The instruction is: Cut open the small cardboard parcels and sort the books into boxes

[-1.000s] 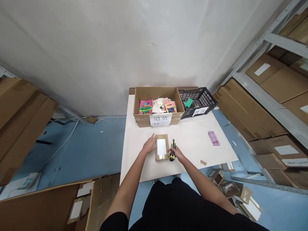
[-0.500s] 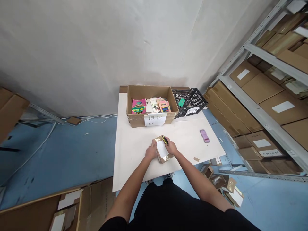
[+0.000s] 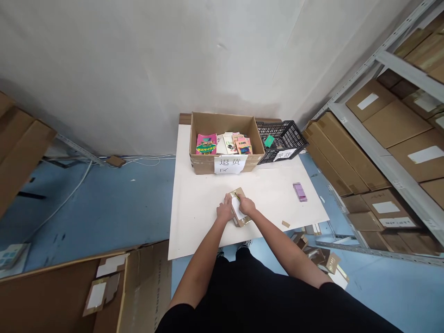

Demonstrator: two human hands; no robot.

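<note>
Small cardboard parcel (image 3: pixel 238 208): flat on the white counter (image 3: pixel 194 212), between your hands. Your left hand (image 3: pixel 225 212) curls against its left edge. Your right hand (image 3: pixel 247 206) rests on top, fingers closed round a yellow-black cutter (image 3: pixel 237 198), barely visible.
</note>
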